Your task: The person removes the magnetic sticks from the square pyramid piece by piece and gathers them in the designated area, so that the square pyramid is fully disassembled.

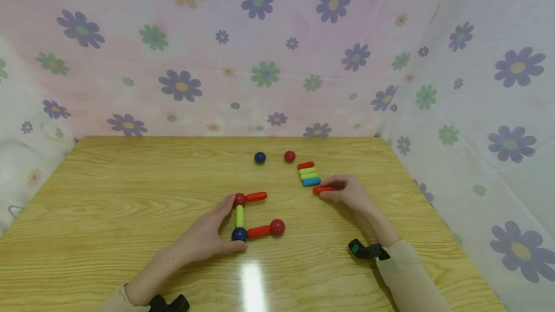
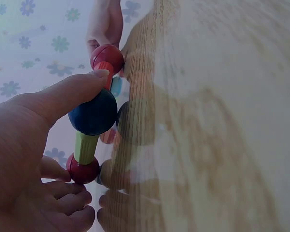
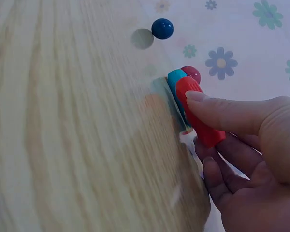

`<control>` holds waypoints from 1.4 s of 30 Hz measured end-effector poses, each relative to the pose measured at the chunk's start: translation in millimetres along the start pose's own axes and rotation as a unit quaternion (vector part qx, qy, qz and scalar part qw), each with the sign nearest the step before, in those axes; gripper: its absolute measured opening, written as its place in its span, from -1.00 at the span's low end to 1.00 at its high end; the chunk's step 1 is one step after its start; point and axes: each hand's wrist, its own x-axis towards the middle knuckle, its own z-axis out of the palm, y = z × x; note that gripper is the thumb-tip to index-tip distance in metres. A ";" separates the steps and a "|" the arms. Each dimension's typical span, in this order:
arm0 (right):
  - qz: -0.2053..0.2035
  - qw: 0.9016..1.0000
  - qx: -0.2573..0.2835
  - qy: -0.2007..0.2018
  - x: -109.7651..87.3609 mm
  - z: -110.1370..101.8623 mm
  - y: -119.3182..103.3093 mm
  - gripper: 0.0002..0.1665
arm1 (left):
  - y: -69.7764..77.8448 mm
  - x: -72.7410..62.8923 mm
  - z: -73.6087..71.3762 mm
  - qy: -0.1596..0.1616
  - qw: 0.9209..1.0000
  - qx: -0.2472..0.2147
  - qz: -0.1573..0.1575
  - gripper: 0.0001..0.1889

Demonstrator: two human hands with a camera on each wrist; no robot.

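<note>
My left hand (image 1: pixel 208 237) holds a ball-and-rod toy frame on the table, its thumb at the dark blue ball (image 1: pixel 239 235) and its fingertips at a red ball (image 1: pixel 240 200). A yellow-green rod (image 1: pixel 239 216) links these two balls. From the red ball a red rod (image 1: pixel 257 197) points right with a free end. Another red rod (image 1: pixel 258 231) runs from the blue ball to a second red ball (image 1: pixel 277 227). My right hand (image 1: pixel 350 194) pinches a loose red rod (image 3: pixel 199 113) between thumb and fingers, close beside a blue rod (image 1: pixel 311 182).
Beyond the blue rod lie two yellow-green rods (image 1: pixel 308 171) and a red rod (image 1: pixel 306 165), in a row. Farther back sit a loose dark blue ball (image 1: pixel 260 157) and a loose red ball (image 1: pixel 289 156). Flowered cloth (image 1: pixel 208 52) hangs behind the wooden table (image 1: pixel 130 182).
</note>
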 end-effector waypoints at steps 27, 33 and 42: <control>-0.009 1.000 -0.011 -0.008 0.4 -1.6 5.4 -0.61 | -1.5 -0.8 0.1 -0.002 1.000 -0.007 0.010 0.25; -0.013 1.000 0.006 0.017 -1.2 -4.5 -4.8 -0.60 | -2.1 -0.4 0.5 -0.004 1.000 -0.004 0.011 0.25; -0.036 0.999 -0.020 0.013 -16.2 11.0 -59.7 -0.54 | -2.4 1.0 1.0 -0.004 1.000 0.001 0.003 0.26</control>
